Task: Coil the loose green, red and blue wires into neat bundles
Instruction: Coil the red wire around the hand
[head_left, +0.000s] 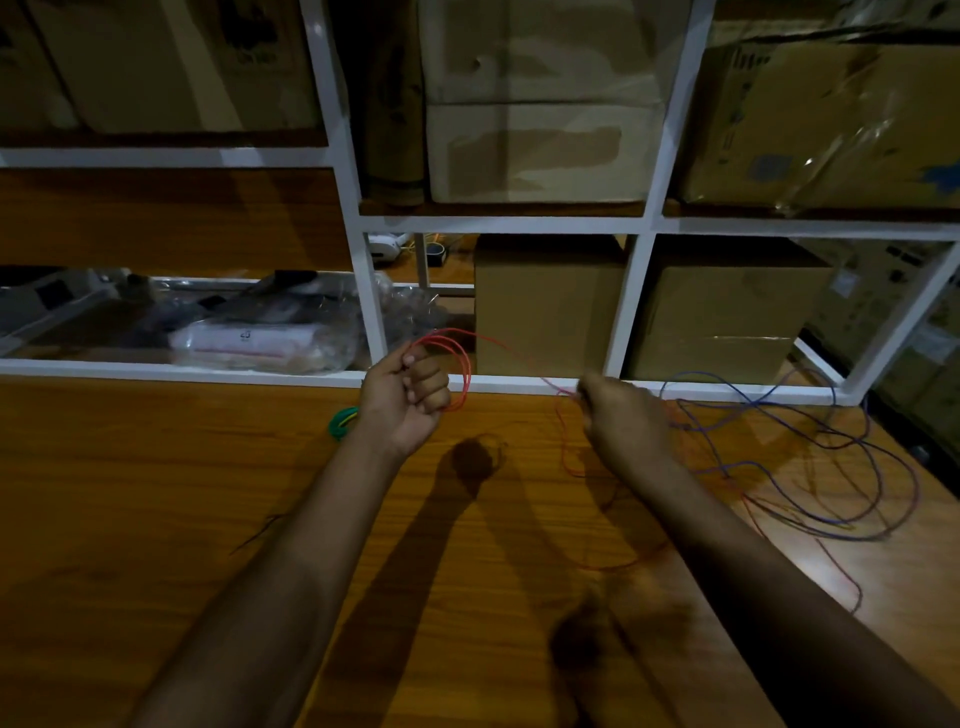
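My left hand (408, 392) is raised over the wooden table (156, 519) and grips several loops of the red wire (464, 364). From those loops the red wire runs right to my right hand (621, 415), which pinches it; the rest trails loose across the table to the right. A small green wire bundle (343, 422) lies coiled on the table just left of my left hand. The blue wire (831, 467) sprawls in loose loops at the table's right side, tangled with the red wire's slack.
A white metal shelf frame (374, 291) stands along the table's far edge. Cardboard boxes (550, 306) fill its compartments; plastic-wrapped packages (260, 343) lie on the lower left shelf. The table's right edge drops off near the blue loops.
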